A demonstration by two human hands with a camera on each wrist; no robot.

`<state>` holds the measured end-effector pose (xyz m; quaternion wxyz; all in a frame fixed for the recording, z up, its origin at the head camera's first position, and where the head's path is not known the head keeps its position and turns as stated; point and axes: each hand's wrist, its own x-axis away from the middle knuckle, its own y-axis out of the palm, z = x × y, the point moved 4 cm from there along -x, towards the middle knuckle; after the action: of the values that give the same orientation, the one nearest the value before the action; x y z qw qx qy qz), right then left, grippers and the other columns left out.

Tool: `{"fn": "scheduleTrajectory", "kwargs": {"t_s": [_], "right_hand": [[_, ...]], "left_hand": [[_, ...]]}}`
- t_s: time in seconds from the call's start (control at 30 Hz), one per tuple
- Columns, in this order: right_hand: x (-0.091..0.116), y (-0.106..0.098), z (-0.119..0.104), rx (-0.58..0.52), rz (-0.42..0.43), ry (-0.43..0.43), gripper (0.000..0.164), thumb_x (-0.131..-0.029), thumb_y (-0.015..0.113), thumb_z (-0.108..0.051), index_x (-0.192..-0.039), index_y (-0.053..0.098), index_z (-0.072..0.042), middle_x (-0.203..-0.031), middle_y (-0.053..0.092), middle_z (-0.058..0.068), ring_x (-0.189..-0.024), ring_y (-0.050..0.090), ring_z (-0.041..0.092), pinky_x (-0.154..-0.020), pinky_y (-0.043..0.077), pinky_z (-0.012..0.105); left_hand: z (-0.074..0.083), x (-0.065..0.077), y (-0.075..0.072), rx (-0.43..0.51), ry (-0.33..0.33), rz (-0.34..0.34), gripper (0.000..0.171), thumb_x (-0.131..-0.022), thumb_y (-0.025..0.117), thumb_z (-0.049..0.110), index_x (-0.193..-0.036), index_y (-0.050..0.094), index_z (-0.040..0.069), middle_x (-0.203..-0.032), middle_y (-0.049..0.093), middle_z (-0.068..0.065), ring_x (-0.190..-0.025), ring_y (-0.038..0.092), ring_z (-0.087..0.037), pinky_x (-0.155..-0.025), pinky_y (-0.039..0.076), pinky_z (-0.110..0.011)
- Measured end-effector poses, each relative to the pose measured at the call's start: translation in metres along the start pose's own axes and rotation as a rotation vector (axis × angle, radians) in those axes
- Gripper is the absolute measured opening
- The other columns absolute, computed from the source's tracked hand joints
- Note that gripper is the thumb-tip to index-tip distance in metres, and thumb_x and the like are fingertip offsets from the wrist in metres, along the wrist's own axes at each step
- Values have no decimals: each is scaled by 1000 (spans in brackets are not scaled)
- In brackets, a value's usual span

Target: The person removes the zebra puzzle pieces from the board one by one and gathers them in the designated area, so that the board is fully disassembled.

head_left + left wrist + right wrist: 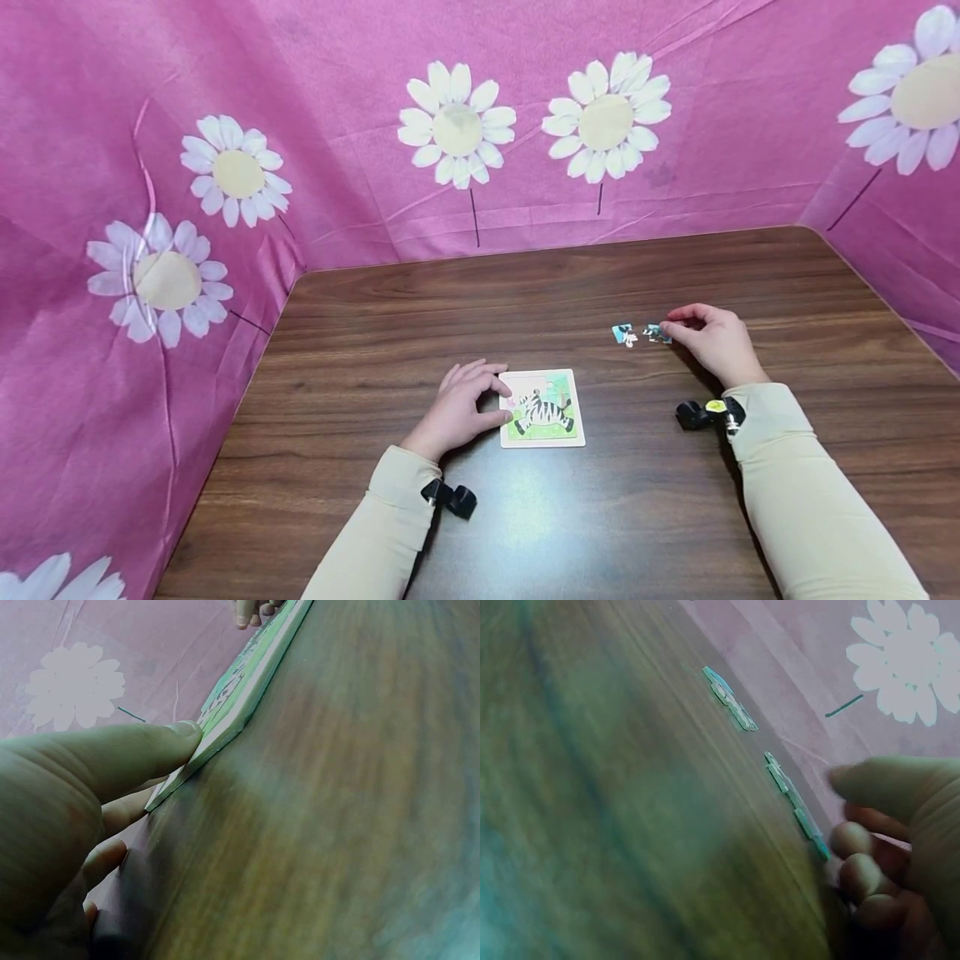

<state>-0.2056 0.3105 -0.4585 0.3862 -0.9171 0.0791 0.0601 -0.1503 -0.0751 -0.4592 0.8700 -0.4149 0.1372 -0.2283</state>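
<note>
A square puzzle board (542, 442) with a pale rim and a zebra picture (546, 414) lies flat on the table. My left hand (467, 406) rests at its left edge. In the left wrist view the straight thumb (161, 750) touches the rim; the other fingers lie partly hidden behind it. Farther right, two small blue, black and white puzzle pieces lie flat, a left piece (623, 334) and a right piece (654, 333). My right hand (712, 340) is over the right piece's outer end, thumb and fingers loosely bent, with nothing seen between them.
The brown wooden table (360, 350) extends around both hands. Behind it and at both sides hangs a pink cloth (345, 100) with large white flowers. Each sleeved wrist wears a small black camera, one on the left (460, 502) and one on the right (693, 415).
</note>
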Motion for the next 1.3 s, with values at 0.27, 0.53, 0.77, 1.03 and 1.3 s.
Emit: {"fn": "scheduleTrajectory", "kwargs": {"t_s": [0.27,0.53,0.77,1.03,1.3], "right_hand": [[-1,3,-3,55,-58,-40,26,-90,76,-25,-103,72,-3,-90,71,13,-73,54,10,-63,40,23],[-2,2,-2,48,-37,-31,24,-90,75,-22,-103,72,-3,-87,70,12,-70,53,7,-62,39,22],[-1,3,-2,-5,-1,-26,26,-90,75,-25,-104,72,-2,-86,71,12,-68,53,0,-62,40,20],[2,2,-10,-83,60,-24,26,-91,74,-27,-103,73,-4,-78,66,-15,-68,54,-5,-61,41,15],[6,10,-33,-143,48,-92,20,-90,75,-20,-100,73,-4,-74,68,0,-60,57,2,-53,44,14]], "left_hand": [[0,0,0,-1,3,1,24,-84,80,28,-103,67,21,-146,55,-1,-145,35,-29,-120,11,-58],[1,-1,-1,-1,2,-8,24,-85,79,28,-104,68,21,-146,55,-1,-145,35,-29,-120,11,-58],[1,0,-2,7,0,-3,24,-84,80,28,-104,68,21,-146,55,-1,-145,35,-29,-120,11,-58],[1,-1,-2,5,5,2,23,-84,80,28,-103,68,21,-145,55,-1,-145,35,-29,-120,12,-59],[-2,-1,0,2,4,0,24,-84,80,29,-103,68,21,-146,55,-1,-145,35,-28,-120,11,-59]]}}
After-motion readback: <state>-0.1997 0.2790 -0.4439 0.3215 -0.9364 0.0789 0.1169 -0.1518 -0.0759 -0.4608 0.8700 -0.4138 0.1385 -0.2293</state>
